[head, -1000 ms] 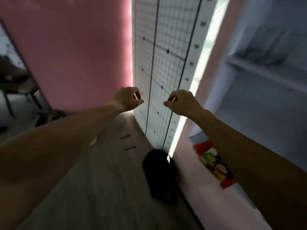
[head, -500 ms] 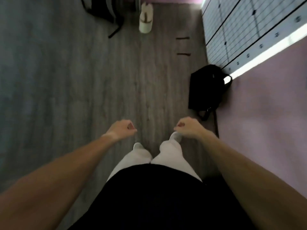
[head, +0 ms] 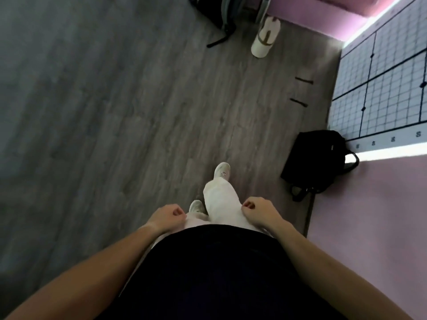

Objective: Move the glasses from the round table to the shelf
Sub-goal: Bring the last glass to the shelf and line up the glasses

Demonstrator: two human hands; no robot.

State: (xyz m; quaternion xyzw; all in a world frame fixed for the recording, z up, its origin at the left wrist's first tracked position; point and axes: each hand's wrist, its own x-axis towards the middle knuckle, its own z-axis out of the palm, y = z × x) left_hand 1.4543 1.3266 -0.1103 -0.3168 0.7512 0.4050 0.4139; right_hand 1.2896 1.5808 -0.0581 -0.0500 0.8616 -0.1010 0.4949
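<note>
No glasses, round table or shelf show in the head view, which looks straight down at the floor. My left hand (head: 167, 215) and my right hand (head: 258, 211) are held in front of my waist, a short gap between them. Both have their fingers curled into fists and hold nothing. Below them are my white trousers (head: 221, 202) and pale shoes (head: 222, 170) on the grey wood floor (head: 104, 112).
A black bag (head: 316, 162) lies on the floor at the right against a pink wall (head: 369, 215). A gridded white panel (head: 388, 88) stands behind it. At the top are a white bottle (head: 265, 38) and a dark backpack (head: 215, 10).
The view has swung from the wall and gridded panel down to the floor and my legs. Both hands have dropped toward my waist, still curled and holding nothing. My right foot has stepped forward.
</note>
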